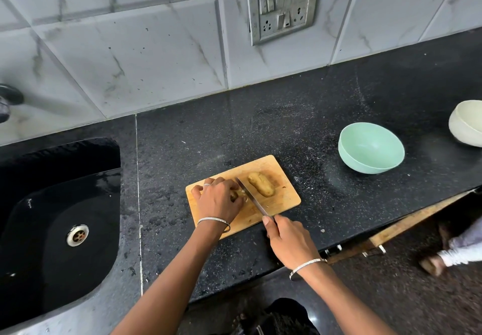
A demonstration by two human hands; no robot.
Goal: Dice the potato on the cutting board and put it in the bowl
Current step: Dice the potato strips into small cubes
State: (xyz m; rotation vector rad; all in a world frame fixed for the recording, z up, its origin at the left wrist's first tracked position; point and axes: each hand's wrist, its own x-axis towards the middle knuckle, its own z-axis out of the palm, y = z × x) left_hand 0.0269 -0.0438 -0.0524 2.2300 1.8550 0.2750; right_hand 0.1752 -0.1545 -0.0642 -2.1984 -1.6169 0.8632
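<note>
A wooden cutting board point(283, 197) lies on the black counter. One potato half point(261, 184) rests skin up on its right part. My left hand point(217, 199) presses down on the other potato piece point(236, 195), which is mostly hidden under my fingers. My right hand point(288, 240) grips the handle of a knife point(251, 196); its blade runs between the two pieces, right beside my left fingertips. A mint green bowl point(371, 147) stands empty on the counter to the right of the board.
A black sink point(58, 217) with a metal drain sits to the left. A cream bowl point(467, 126) stands at the far right edge. A switch panel point(283, 7) is on the tiled wall. Another person's sleeved hand point(443, 259) shows at the lower right.
</note>
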